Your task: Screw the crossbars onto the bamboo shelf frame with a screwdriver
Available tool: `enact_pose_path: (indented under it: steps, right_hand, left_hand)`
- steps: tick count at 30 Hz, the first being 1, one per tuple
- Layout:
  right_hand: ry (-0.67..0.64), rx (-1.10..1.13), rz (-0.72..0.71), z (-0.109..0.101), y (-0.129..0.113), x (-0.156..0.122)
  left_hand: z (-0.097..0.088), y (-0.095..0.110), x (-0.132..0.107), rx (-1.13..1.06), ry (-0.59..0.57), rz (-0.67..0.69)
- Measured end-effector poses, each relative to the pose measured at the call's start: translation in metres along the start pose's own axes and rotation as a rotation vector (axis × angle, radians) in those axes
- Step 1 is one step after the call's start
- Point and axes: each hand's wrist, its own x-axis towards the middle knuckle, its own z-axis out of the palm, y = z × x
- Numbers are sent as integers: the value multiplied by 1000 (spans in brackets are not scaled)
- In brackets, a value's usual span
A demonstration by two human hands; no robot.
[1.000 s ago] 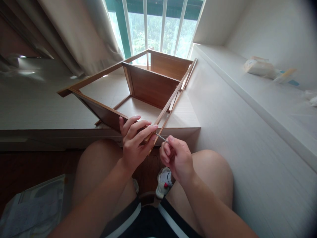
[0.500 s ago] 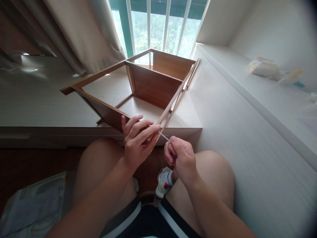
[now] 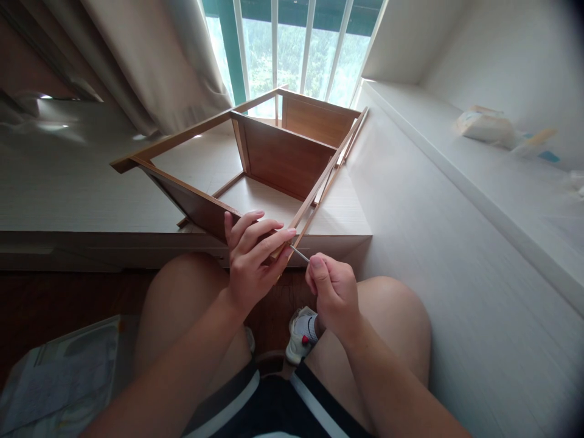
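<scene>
A brown wooden shelf frame lies on its side on a pale platform. My left hand grips the frame's near corner, fingers laid over the wood. My right hand is closed round a thin metal tool, likely a screwdriver. The tool's tip meets the frame's corner just under my left fingertips. Both hands hover above my bare knees.
A white wall and a ledge with a wrapped packet run along the right. A curtain and barred window are behind the frame. Papers in plastic lie on the dark floor at lower left. A sneaker shows between my knees.
My right hand has turned slightly on the tool, the thumb shifting round, while the tip stays at the corner. My left hand and the frame have hardly moved.
</scene>
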Motion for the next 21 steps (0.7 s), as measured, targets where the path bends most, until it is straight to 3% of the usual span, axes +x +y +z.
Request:
enact_pose_path:
  steps: [8,21]
  right_hand:
    - [12,-142,-98,-5,1,4]
    - [-10,-177,-164,-5,3,0]
  left_hand:
    - [0,0,1,20,-5,-12]
    - [0,0,1,10,-9,-18]
